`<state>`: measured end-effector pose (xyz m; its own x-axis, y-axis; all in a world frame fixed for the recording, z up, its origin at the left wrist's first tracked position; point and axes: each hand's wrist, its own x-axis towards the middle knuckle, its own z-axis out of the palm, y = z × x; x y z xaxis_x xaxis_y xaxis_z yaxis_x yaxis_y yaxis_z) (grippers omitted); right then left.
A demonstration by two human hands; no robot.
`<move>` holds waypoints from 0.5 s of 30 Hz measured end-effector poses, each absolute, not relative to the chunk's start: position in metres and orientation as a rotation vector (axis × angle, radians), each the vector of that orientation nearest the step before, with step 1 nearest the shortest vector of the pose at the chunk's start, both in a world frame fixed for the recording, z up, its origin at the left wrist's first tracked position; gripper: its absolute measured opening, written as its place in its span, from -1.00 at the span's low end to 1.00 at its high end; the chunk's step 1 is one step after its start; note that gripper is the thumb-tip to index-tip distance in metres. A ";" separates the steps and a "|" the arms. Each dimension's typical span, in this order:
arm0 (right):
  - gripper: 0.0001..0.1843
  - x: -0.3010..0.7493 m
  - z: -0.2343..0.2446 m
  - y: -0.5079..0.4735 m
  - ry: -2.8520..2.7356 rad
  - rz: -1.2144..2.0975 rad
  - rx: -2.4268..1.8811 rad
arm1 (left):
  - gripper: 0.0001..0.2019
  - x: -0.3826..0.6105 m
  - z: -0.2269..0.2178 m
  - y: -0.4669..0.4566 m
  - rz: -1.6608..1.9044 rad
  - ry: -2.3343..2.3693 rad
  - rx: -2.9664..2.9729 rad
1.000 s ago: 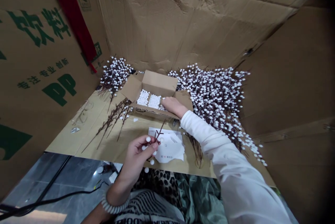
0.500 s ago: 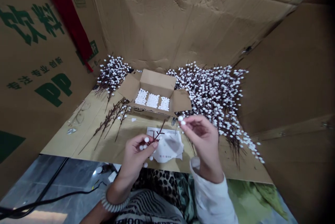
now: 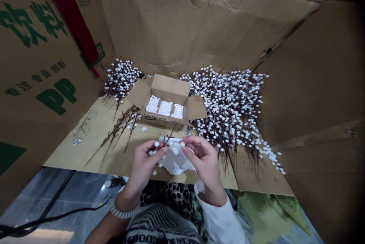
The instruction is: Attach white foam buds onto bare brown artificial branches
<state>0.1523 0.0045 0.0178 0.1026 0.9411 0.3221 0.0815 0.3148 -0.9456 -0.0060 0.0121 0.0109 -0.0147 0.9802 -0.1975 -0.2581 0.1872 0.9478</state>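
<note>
My left hand [image 3: 144, 163] is closed around a thin brown twig [image 3: 170, 134], whose tip points up and away from me. Small white balls [image 3: 154, 172] stick out around its fingers. Close by on the right, my right hand [image 3: 204, 160] pinches a white ball [image 3: 182, 144] between thumb and fingertips, just beside the twig; whether they touch I cannot tell. Under both hands lies a torn white paper [image 3: 177, 168]. Beyond it stands an open cardboard box [image 3: 170, 86] with white balls [image 3: 165, 108] in several rows.
A large heap of white-berried twigs [image 3: 230, 107] lies right of the box, and a smaller bunch [image 3: 121, 76] at the back left. Mostly bare twigs [image 3: 119, 127] rest on the left of the cardboard table surface [image 3: 94, 130]. Cardboard walls [image 3: 205, 23] enclose the back and sides.
My right hand has moved left and slightly down, bringing its white ball close to the twig. My left hand has shifted only slightly and keeps hold of the twig.
</note>
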 end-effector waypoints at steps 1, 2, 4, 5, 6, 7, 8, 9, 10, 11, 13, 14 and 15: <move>-0.89 0.152 0.017 0.004 -1.298 0.854 -1.070 | -0.81 -0.008 0.012 0.013 1.202 1.143 0.852; -0.90 0.151 0.016 0.003 -1.300 0.846 -1.076 | -0.81 -0.009 0.013 0.014 1.189 1.149 0.857; -0.94 0.148 0.017 0.001 -1.349 0.811 -1.070 | -0.80 -0.011 0.015 0.013 1.148 1.143 0.894; -0.95 0.146 0.017 0.001 -1.382 0.789 -1.059 | -0.80 -0.011 0.016 0.013 1.127 1.136 0.914; -0.94 0.145 0.017 0.000 -1.409 0.767 -1.047 | -0.80 -0.010 0.016 0.012 1.112 1.127 0.933; -0.92 0.143 0.017 -0.001 -1.424 0.752 -1.042 | -0.80 -0.010 0.017 0.011 1.102 1.120 0.949; -0.91 0.142 0.017 -0.001 -1.426 0.744 -1.044 | -0.80 -0.009 0.017 0.011 1.099 1.115 0.962; -0.90 0.141 0.017 -0.001 -1.421 0.741 -1.050 | -0.80 -0.008 0.018 0.010 1.101 1.113 0.974; -0.90 0.141 0.016 -0.001 -1.413 0.743 -1.055 | -0.81 -0.007 0.018 0.010 1.104 1.112 0.985; -0.90 0.140 0.016 -0.001 -1.410 0.747 -1.055 | -0.81 -0.007 0.019 0.010 1.106 1.111 0.994; -0.92 0.140 0.016 -0.001 -1.423 0.760 -1.034 | -0.82 -0.006 0.021 0.009 1.101 1.104 1.001; -0.93 0.140 0.016 0.000 -1.432 0.768 -1.016 | -0.82 -0.006 0.022 0.009 1.093 1.099 1.003; -0.93 0.140 0.017 0.000 -1.433 0.781 -1.000 | -0.82 -0.006 0.022 0.009 1.088 1.096 1.008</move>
